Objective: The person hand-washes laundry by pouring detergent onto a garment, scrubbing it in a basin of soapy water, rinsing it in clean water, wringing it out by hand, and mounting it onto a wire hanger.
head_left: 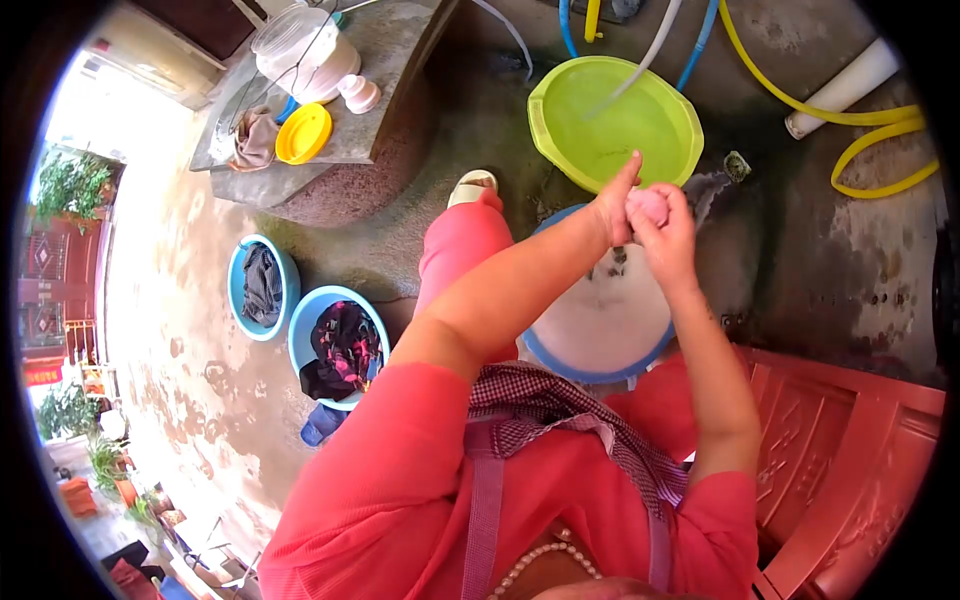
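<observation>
A small pink wad, probably balled-up cloth [650,207], is squeezed between my two hands. My left hand [617,208] presses on it from the left with the thumb stretched up. From the right, my right hand [664,232] has its fingers curled around it. Below them stands a blue-rimmed basin [590,375] of cloudy, whitish water, with a few dark bits on the surface near my wrists. Just beyond my hands is a lime-green basin [545,140] holding water, with a pale hose [650,55] reaching into it.
Two light-blue buckets [290,290] [300,350] with dark clothes stand to the left. A stone slab [385,110] bears a plastic jar [310,60], a yellow lid [303,133] and a cloth [256,138]. Yellow hose [850,118] and a white pipe [845,90] lie right. A red wooden chair [850,460] is beside me.
</observation>
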Available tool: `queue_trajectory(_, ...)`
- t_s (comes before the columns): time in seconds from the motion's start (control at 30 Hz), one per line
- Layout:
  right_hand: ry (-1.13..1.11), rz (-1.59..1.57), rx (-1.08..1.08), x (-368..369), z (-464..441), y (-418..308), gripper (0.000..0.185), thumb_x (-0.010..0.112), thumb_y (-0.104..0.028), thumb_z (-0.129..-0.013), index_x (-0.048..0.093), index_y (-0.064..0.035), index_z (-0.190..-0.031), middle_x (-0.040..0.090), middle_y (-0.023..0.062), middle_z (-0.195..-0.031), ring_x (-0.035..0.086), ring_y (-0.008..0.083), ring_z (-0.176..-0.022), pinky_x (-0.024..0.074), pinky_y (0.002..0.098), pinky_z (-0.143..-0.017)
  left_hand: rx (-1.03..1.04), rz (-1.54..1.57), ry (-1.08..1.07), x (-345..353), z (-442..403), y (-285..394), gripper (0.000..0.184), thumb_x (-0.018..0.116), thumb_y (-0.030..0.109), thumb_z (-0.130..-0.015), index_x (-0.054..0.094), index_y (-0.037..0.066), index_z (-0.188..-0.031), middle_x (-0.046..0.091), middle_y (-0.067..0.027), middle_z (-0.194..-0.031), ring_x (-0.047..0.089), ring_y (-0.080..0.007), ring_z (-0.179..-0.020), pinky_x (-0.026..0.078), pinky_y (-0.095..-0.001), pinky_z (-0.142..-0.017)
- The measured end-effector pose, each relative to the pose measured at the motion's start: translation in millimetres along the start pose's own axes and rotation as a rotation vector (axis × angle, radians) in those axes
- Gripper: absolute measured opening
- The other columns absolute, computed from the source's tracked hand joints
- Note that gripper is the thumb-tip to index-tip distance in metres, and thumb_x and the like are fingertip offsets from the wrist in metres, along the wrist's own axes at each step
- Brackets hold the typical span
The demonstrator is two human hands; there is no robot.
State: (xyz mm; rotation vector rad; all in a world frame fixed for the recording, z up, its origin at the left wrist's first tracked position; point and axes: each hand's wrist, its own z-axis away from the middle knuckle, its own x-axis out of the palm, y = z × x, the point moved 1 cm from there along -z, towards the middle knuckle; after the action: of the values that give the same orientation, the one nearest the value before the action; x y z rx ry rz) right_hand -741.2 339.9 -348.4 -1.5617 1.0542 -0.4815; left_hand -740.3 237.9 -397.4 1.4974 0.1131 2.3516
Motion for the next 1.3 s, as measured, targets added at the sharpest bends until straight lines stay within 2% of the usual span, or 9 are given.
queue_trajectory(0.07,-0.045,0.290,-0.390,-6.9,-2.3,-11.2,0.029,0.063,-0.008,-0.080,0.050,-0.0031,-0.105,0.051,0.0072,-0.109,0.049,0.0187,-0.100,0.0404,0.0313,-0.087,0.044,0.016,-0.009,18.3,5.8,6.4,0.056,0.041,0.053,-0.088,0.049,0.003,-0.111,0.058,-0.0136,-0.100,0.058,-0.0257,-0.091,0.047,-0.0418,-0.084)
queue_trajectory(0.17,0.225,0.451,-0.366,-19.4,-20.5,5.7,0.036,0.061,-0.023,-0.082,0.049,-0.0035,-0.110,0.046,0.0122,-0.118,0.043,0.0225,-0.111,0.0352,0.0360,-0.094,0.153,-0.001,-0.011,44.2,-6.7,14.3,0.042,0.043,0.046,-0.090,0.050,0.005,-0.095,0.057,-0.0099,-0.087,0.057,-0.0235,-0.081,0.048,-0.0405,-0.077)
queue_trajectory(0.27,0.400,-0.245,0.203,-17.5,-40.9,36.3,0.048,0.053,-0.038,-0.086,0.042,-0.0076,-0.122,0.042,0.0109,-0.124,0.037,0.0239,-0.119,0.0302,0.0366,-0.099,0.366,-0.200,0.071,72.1,-4.1,19.4,0.033,0.047,0.039,-0.090,0.048,0.006,-0.088,0.056,-0.0087,-0.082,0.056,-0.0218,-0.077,0.048,-0.0389,-0.071)
queue_trajectory(0.5,0.040,-1.246,0.163,-40.7,-67.6,119.5,0.033,0.043,-0.020,-0.090,0.043,-0.0093,-0.121,0.050,0.0088,-0.115,0.051,0.0223,-0.105,0.0427,0.0356,-0.089,0.762,-1.230,0.351,53.2,-27.8,-12.9,0.055,0.065,0.039,-0.078,0.044,0.003,-0.113,0.048,-0.0157,-0.113,0.049,-0.0225,-0.100,0.041,-0.0374,-0.086)
queue_trajectory(0.57,0.435,-0.871,0.310,-35.7,-59.7,43.8,0.037,0.043,-0.029,-0.092,0.042,-0.0109,-0.125,0.048,0.0071,-0.120,0.047,0.0200,-0.111,0.0394,0.0366,-0.092,0.626,-0.958,0.070,49.3,-29.5,-9.2,0.063,0.071,0.036,-0.072,0.042,0.002,-0.116,0.044,-0.0153,-0.119,0.043,-0.0223,-0.108,0.037,-0.0373,-0.092)
queue_trajectory(0.73,0.028,-0.843,0.545,-32.4,-31.3,26.9,0.059,0.031,-0.053,-0.092,0.030,-0.0128,-0.136,0.038,0.0041,-0.133,0.036,0.0180,-0.123,0.0275,0.0336,-0.102,0.150,-0.925,-0.457,47.7,2.8,22.0,0.065,0.075,0.020,-0.070,0.038,0.008,-0.121,0.047,-0.0087,-0.112,0.048,-0.0212,-0.107,0.044,-0.0361,-0.087)
queue_trajectory(0.87,-0.141,-0.390,0.510,-39.4,-15.1,39.2,0.065,0.032,-0.051,-0.093,0.019,-0.0095,-0.141,0.027,0.0040,-0.140,0.029,0.0171,-0.128,0.0232,0.0313,-0.105,-0.222,-0.952,-0.481,21.1,12.7,16.7,0.043,0.073,0.009,-0.069,0.049,0.009,-0.105,0.053,-0.0070,-0.099,0.054,-0.0169,-0.090,0.050,-0.0307,-0.064)
queue_trajectory(1.13,-0.158,-0.205,0.082,-46.6,-1.6,9.0,0.079,0.060,-0.030,-0.084,0.012,-0.0025,-0.141,0.013,0.0139,-0.145,0.018,0.0264,-0.133,0.0192,0.0358,-0.106,-0.327,-0.673,-0.231,11.2,11.0,-6.6,0.019,0.062,-0.005,-0.065,0.053,0.010,-0.074,0.045,0.0007,-0.059,0.037,-0.0065,-0.047,0.021,-0.0206,-0.039)
queue_trajectory(1.3,-0.475,0.830,-0.358,-52.7,4.5,-29.0,0.084,0.071,-0.007,-0.065,0.028,-0.0161,-0.137,0.020,0.0131,-0.142,0.026,0.0359,-0.128,0.0269,0.0420,-0.104,-0.443,-0.896,-0.308,15.1,19.0,14.4,0.017,0.061,-0.002,-0.064,0.055,0.012,-0.073,0.043,0.0033,-0.057,0.035,-0.0064,-0.045,0.019,-0.0192,-0.038)
